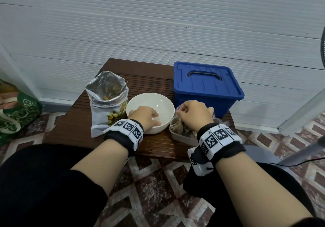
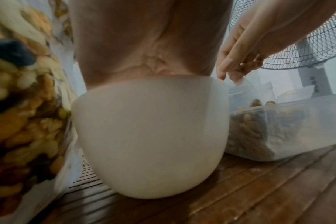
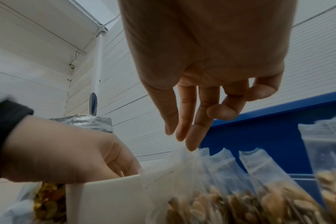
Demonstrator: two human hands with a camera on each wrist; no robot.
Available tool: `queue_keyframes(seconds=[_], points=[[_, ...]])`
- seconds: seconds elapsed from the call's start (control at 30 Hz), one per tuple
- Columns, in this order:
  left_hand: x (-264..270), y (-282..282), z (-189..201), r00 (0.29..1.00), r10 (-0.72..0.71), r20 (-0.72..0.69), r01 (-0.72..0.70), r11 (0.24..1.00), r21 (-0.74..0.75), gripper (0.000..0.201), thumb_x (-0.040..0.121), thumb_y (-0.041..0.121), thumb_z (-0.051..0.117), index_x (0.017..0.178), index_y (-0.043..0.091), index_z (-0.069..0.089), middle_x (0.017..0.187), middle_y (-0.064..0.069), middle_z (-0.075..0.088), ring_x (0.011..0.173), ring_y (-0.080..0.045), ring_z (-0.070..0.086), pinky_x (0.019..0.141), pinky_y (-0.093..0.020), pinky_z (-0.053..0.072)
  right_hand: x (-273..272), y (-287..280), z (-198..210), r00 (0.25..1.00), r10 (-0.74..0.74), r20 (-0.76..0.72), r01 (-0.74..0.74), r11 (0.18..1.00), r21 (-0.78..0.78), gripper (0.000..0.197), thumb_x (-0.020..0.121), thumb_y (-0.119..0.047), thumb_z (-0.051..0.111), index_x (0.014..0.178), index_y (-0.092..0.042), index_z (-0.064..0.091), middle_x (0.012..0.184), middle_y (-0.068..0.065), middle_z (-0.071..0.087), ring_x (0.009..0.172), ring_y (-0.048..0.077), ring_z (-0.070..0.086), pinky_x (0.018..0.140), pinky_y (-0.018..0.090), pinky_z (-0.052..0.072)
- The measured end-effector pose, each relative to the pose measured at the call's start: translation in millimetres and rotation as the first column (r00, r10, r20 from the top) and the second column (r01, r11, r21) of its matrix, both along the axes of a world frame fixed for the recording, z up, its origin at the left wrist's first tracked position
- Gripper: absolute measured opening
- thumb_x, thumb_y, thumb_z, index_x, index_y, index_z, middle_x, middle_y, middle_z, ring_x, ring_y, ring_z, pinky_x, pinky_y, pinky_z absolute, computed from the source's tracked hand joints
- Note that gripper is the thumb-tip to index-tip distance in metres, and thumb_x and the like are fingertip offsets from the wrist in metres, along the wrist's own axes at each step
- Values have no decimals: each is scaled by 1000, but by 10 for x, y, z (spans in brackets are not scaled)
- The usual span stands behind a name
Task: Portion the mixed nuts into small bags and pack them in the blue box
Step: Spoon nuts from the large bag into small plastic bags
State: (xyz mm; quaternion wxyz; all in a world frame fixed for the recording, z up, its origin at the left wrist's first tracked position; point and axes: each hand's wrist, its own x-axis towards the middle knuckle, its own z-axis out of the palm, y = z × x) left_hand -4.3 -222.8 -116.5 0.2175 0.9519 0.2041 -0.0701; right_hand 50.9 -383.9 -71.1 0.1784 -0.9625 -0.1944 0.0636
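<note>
- White bowl: stands at the middle of the wooden table; its visible inside looks bare, and its near floor is hidden by the left hand
- Left hand: draped over the bowl's near rim, fingers reaching inside; how far they curl, and whether they hold anything, cannot be told from any view
- Foil pouch of mixed nuts: touching the bowl's left side, upright, mouth open, nuts visible inside and through its clear lower window; a dark handle stands out of the mouth, the tool's type unclear
- Clear plastic tub: just right of the bowl, holding several small clear bags of nuts standing upright; the head view hides most of it behind the right wrist
- Right hand: above the tub beside the bowl's right rim, fingers pointing down and loosely together, fingertips at the top edge of the nearest bag; whether they pinch it or only touch it cannot be told
- Blue box: behind the tub, right and rear of the bowl, lid on with dark handle lying flat; contents unseen
- Fan: well right of the bowl, cut off by the frame edge
- Green patterned bag: on the floor far left of the bowl, partly cut off
</note>
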Motion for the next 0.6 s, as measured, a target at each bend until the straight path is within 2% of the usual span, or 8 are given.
queue_keyframes(seconds=[0.1, 0.17, 0.3, 0.4, 0.53, 0.6], points=[[1, -12, -13, 998, 18, 65, -16, 1000, -27, 16, 91, 29, 62, 102, 24, 72, 114, 3, 68, 109, -19, 58, 98, -39, 45, 0, 15, 18, 1000, 4, -9, -4, 1000, 24, 20, 95, -39, 52, 96, -27, 66, 100, -4, 65, 104, 20, 54, 99, 43, 25], [1, -12, -33, 993, 49, 109, -44, 998, -45, 9, 89, 25, 62, 88, 22, 71, 105, 2, 69, 101, -20, 61, 92, -38, 50, 3, 27, 28, 1000, 4, -6, -4, 999, 33, 20, 95, -39, 51, 96, -27, 66, 100, -5, 65, 104, 20, 54, 99, 44, 25], [-11, -7, -23, 960, 158, 231, -122, 979, -161, 19, 83, 31, 69, 71, 27, 56, 88, 8, 63, 90, -15, 59, 81, -29, 48, -8, 45, 44, 1000, -3, -15, 4, 998, 61, 20, 95, -37, 49, 97, -26, 66, 98, -5, 64, 103, 21, 54, 97, 43, 25], [5, -1, -13, 920, 233, 315, -128, 938, -321, 22, 82, 36, 72, 71, 26, 56, 80, 8, 63, 83, -14, 59, 80, -30, 48, -30, 59, 59, 1000, -9, -23, 11, 997, 81, 22, 96, -36, 48, 99, -24, 66, 100, -3, 65, 103, 22, 55, 96, 42, 24], [-2, -31, 68, 833, 344, 434, -3, 786, -618, 13, 92, 14, 62, 83, 22, 56, 80, 3, 72, 87, -11, 69, 90, -28, 48, -34, 74, 88, 999, -45, -28, 49, 984, 169, 26, 98, -33, 43, 103, -22, 66, 104, -1, 65, 105, 23, 53, 97, 40, 24], [-31, -43, 148, 800, 355, 484, 106, 711, -696, 15, 95, 5, 55, 88, 18, 56, 78, 0, 71, 80, -6, 70, 85, -22, 49, -11, 83, 100, 995, -75, -60, 87, 967, 239, 29, 99, -36, 41, 104, -21, 65, 106, 0, 66, 107, 24, 53, 99, 39, 26]])
